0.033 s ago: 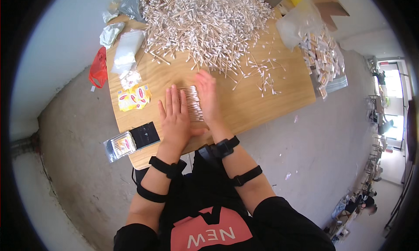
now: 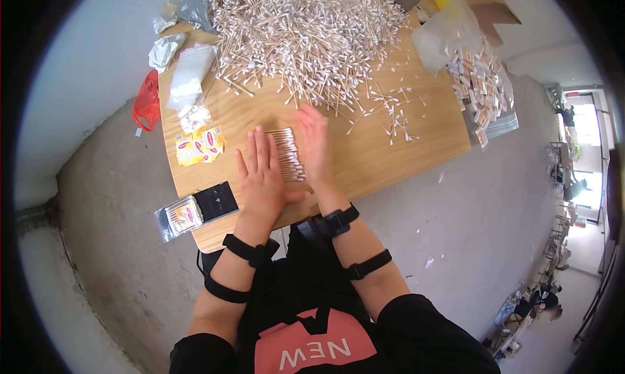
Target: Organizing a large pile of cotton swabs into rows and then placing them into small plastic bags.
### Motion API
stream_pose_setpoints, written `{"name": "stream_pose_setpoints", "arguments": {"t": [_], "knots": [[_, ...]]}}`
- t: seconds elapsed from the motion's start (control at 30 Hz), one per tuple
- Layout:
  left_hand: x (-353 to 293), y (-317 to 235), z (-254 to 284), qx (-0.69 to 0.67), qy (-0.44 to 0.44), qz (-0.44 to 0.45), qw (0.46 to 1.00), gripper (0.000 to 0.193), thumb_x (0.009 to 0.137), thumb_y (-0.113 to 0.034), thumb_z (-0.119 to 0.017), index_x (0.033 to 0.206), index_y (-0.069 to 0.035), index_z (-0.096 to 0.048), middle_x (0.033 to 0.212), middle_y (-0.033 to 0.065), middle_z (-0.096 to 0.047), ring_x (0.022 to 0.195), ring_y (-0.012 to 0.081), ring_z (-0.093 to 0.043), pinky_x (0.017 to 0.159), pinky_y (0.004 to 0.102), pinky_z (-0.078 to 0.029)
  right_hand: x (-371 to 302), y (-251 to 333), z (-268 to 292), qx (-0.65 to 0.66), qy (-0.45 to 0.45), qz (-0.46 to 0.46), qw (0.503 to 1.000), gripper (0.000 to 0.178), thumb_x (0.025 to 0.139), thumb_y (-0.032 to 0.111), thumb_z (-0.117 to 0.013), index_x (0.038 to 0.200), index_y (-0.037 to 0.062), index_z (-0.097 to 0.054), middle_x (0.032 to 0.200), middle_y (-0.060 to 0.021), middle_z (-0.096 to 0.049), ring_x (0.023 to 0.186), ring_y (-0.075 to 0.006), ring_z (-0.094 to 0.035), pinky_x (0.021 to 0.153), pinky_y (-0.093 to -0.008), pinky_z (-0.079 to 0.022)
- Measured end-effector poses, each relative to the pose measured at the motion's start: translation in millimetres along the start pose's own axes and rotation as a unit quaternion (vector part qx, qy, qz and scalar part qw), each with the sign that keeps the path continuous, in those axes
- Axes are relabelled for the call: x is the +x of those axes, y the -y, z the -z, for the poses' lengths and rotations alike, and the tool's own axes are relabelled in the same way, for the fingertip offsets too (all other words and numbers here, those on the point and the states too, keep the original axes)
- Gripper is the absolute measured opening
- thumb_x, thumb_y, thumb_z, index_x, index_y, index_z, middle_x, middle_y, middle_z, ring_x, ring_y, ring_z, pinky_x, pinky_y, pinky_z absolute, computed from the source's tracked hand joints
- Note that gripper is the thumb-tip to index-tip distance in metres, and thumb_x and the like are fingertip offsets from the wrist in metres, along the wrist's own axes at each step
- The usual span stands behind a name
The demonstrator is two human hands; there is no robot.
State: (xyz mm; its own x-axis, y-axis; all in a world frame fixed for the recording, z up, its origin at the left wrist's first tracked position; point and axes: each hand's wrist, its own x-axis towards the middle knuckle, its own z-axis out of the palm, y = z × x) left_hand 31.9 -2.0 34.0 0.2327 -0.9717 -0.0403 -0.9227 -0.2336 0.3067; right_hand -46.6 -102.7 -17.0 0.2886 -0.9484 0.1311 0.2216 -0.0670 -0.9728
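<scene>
A row of cotton swabs [image 2: 290,156] lies side by side on the wooden table between my two hands. My left hand [image 2: 260,175] rests flat along the row's left ends, partly hiding them, its fingers stretched out and its thumb pointing right below the row. To the right of the swab tips, slightly apart from them, stands my right hand [image 2: 315,147], tilted on its edge with fingers extended and nothing seen in it. Beyond both hands rises a large heap of loose cotton swabs [image 2: 306,42].
Yellow-and-white printed cards [image 2: 199,145] and clear plastic bags [image 2: 191,78] lie on the left. A filled swab packet [image 2: 183,216] sits with a black flat item [image 2: 216,201] at the near left corner. Stray swabs [image 2: 398,117] and a pile of packed swabs [image 2: 482,84] are on the right.
My right hand has shifted slightly to the right, away from the swab tips. My left hand stays about where it was.
</scene>
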Motion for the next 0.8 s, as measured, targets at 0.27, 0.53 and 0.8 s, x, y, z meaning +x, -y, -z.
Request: {"name": "stream_pose_setpoints", "arguments": {"t": [0.27, 0.53, 0.8], "knots": [[-26, -3, -11, -0.003, -0.012, -0.042, 0.999, 0.121, 0.056, -0.06, -0.078, 0.145, 0.005, -0.027, 0.154, 0.02, -0.023, 0.145, 0.0307, -0.018, 0.116, 0.0463, -0.018, -43, 31, 3, 0.08, -0.056, -0.094, 0.991, 0.071, 0.102, 0.051, -0.023, 0.138, -0.0088, -0.033, 0.138, -0.023, -0.04, 0.134, -0.0273, -0.035, 0.116, -0.0392, -0.02], [-44, -6, -19, -0.029, -0.027, -0.053, 0.998, 0.12, 0.056, -0.058, -0.078, 0.144, 0.006, -0.028, 0.154, 0.021, -0.024, 0.145, 0.0329, -0.019, 0.116, 0.0461, -0.019, -50, 21, 4, 0.086, -0.054, -0.066, 0.993, 0.063, 0.103, 0.045, -0.023, 0.137, -0.0074, -0.035, 0.137, -0.0202, -0.042, 0.133, -0.0266, -0.038, 0.116, -0.0388, -0.02], [-29, -2, -13, -0.069, -0.051, -0.04, 0.996, 0.126, 0.051, -0.055, -0.081, 0.145, 0.006, -0.023, 0.153, 0.0249, -0.022, 0.144, 0.0376, -0.021, 0.114, 0.0515, -0.02, -50, 17, 5, 0.098, -0.054, -0.069, 0.991, 0.056, 0.104, 0.038, -0.025, 0.136, -0.0071, -0.036, 0.13, -0.0184, -0.048, 0.128, -0.0253, -0.042, 0.115, -0.0382, -0.025]]}}
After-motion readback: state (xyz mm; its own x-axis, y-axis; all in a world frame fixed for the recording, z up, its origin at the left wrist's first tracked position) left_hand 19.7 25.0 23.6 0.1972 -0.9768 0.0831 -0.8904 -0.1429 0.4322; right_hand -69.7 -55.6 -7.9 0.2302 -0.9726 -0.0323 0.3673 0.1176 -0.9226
